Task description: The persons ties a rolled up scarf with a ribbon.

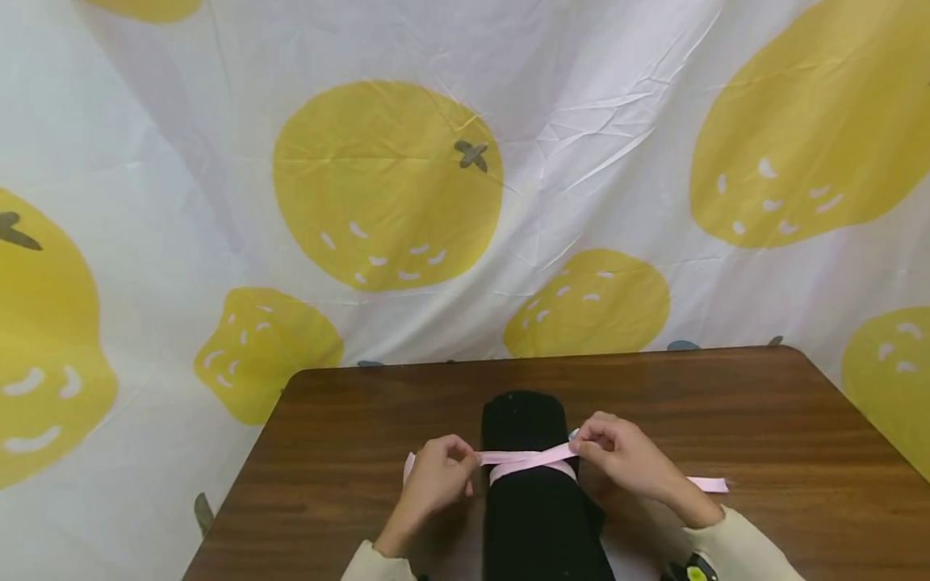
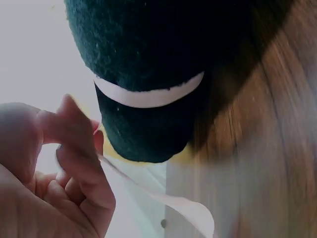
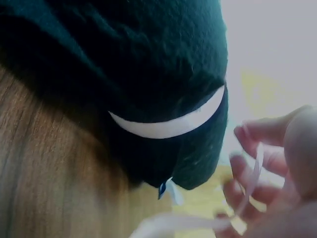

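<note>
- While the brown table spans the lower frame, room for moving shows left and right of centre, short of its far edge.
- Dark roll, lower centre: uneven tension could turn it.
- Left hand and right hand, either side, each pinch pink ribbon.
- That ribbon, crossed over the roll, could slacken if a pinch slips; its end at lower right could snag.

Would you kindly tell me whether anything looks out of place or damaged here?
Nothing looks spilled or damaged. One small oddity: what looks like a pale tag pokes out from the dark rolled fabric, breaking its smooth outline in the right wrist view. The lemon-print backdrop behind is also creased.
</note>
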A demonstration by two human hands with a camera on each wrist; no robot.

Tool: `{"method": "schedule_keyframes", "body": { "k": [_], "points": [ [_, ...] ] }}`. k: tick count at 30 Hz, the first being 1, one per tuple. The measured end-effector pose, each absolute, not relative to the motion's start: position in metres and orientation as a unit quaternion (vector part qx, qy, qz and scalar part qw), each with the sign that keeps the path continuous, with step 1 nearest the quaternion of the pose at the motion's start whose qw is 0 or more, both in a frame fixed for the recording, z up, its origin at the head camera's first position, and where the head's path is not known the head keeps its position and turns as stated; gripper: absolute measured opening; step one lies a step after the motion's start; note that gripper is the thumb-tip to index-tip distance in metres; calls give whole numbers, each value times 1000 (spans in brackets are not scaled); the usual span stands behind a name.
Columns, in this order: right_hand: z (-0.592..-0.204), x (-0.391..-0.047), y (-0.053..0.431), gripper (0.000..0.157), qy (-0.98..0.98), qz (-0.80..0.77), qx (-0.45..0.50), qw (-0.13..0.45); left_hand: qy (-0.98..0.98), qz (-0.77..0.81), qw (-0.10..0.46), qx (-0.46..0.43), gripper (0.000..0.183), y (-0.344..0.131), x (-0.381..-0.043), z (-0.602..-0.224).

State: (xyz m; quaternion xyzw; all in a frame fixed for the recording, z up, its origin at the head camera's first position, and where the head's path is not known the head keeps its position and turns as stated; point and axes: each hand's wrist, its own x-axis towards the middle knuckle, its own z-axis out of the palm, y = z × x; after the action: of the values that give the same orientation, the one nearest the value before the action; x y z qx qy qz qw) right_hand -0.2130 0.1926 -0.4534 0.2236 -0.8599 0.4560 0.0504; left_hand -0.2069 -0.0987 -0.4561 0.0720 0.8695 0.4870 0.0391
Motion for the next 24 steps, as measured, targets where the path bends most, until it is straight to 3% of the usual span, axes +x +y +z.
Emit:
{"method": "schedule_keyframes", "body": {
  "k": [6,12,15,24],
  "points": [
    [-446,-204,184,16,-894,363,192,178,804,588,81,43,15,-95,-208,-459],
    [-443,-199,179,17,-905,314,184,219,777,625,75,29,18,-94,-209,-463],
    [-442,-198,179,14,-913,326,166,182,768,636,68,32,18,-94,-209,-463],
    [-439,-193,175,13,-887,454,85,-1,691,721,49,7,12,-86,-211,-464]
  ]
}}
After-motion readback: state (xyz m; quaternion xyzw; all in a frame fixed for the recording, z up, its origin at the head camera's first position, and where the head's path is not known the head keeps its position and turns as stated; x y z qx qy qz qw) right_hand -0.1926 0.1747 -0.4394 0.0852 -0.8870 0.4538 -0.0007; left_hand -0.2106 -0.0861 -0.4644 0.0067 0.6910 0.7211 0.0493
